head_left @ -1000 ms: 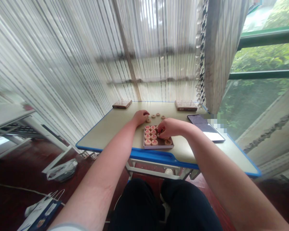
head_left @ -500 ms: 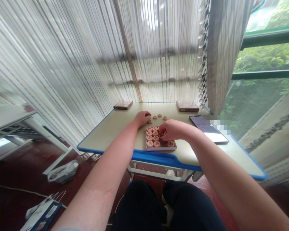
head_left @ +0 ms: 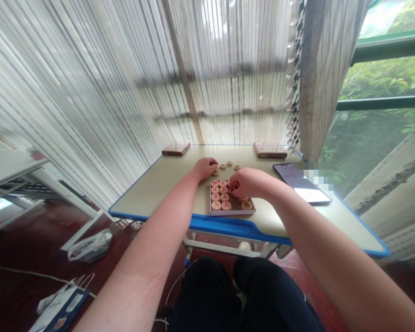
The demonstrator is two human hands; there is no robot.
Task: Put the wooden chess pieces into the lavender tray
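Observation:
A shallow box [head_left: 232, 212] of round wooden Chinese chess pieces stands near the table's front edge. Its left columns hold pieces with red characters, and a dark-lettered piece [head_left: 246, 205] lies in its right front corner. My right hand [head_left: 247, 182] reaches over the back right of the box, thumb and fingers pinched together; the piece in them is mostly hidden. Behind the box, my left hand [head_left: 205, 168] rests on the table with loosely bent fingers, beside a loose chess piece [head_left: 215, 174]. Other loose pieces [head_left: 229, 163] lie between and beyond my hands.
A phone or tablet [head_left: 301, 183] lies on the table [head_left: 152, 191] to the right. Two flat brown boxes, one on the left [head_left: 176, 148] and one on the right [head_left: 269, 150], sit at the back edge. Curtains [head_left: 228, 106] hang behind; bags [head_left: 90, 246] are on the floor.
My right hand has shifted slightly back within the box, uncovering more of its right side. My left hand stays almost where it was. The view has tilted a little.

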